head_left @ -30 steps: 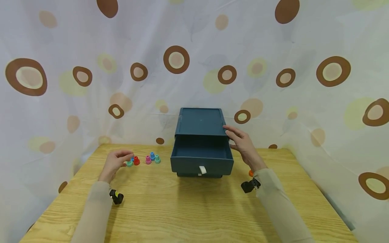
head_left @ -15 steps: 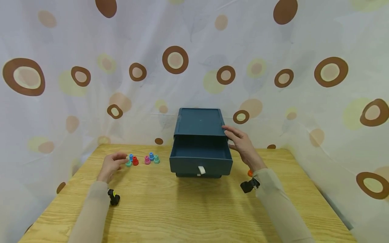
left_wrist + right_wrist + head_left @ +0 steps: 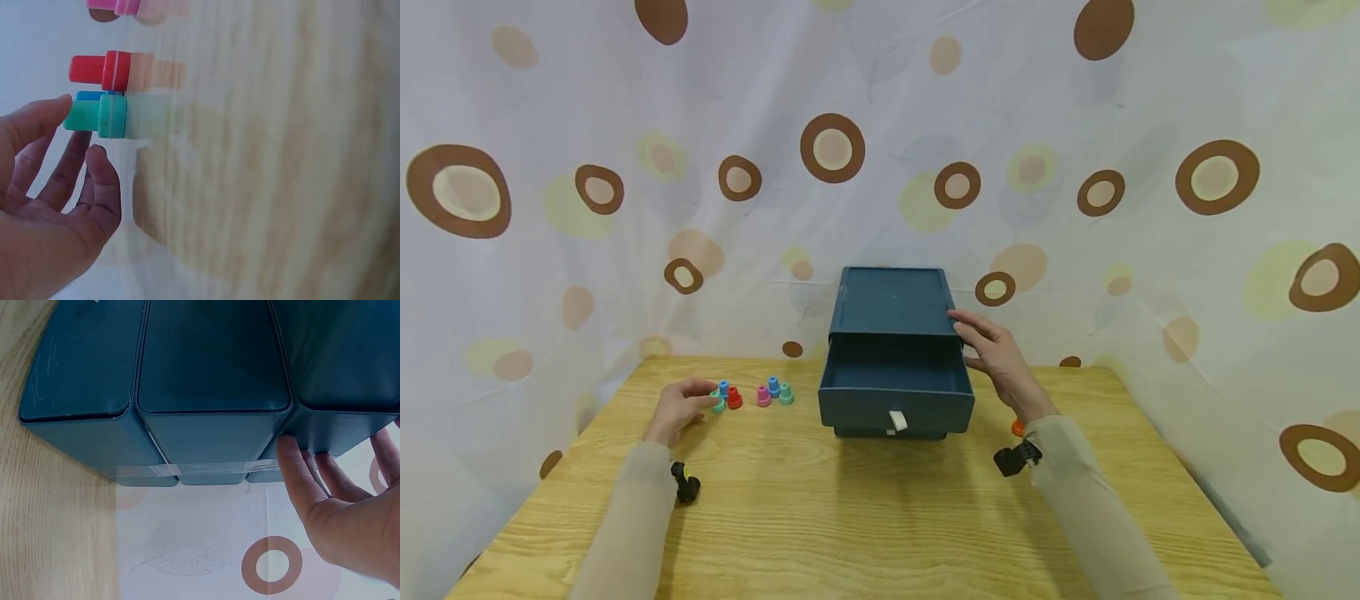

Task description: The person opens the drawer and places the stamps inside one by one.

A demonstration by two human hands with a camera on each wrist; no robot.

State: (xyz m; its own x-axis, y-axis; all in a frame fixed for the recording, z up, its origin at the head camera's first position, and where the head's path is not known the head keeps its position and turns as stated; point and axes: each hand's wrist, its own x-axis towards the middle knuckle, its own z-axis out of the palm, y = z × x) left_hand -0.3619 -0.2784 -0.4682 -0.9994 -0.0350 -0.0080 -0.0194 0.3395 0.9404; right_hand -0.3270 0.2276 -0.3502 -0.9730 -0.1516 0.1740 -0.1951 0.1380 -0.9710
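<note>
From my remote seat I see my left hand (image 3: 679, 408) hovering with fingers relaxed and slightly spread, grasping nothing; the teal stamp (image 3: 718, 403) stands just off its fingertips (image 3: 63, 103), close but, as far as I can tell, not touched. Directly behind the teal one is a blue stamp (image 3: 724, 387), with a red stamp (image 3: 734, 397) just beyond, and a pink stamp (image 3: 763, 396) and two more farther out from the hand. My right hand (image 3: 1000, 357) lies flat and open against the right side of the blue drawer box (image 3: 892, 350), thumb at its edge; its drawer (image 3: 895, 394) is pulled out towards me. Everything sits on a pale wooden table (image 3: 865, 517), backed by a white curtain (image 3: 1075, 125) with brown rings.
</note>
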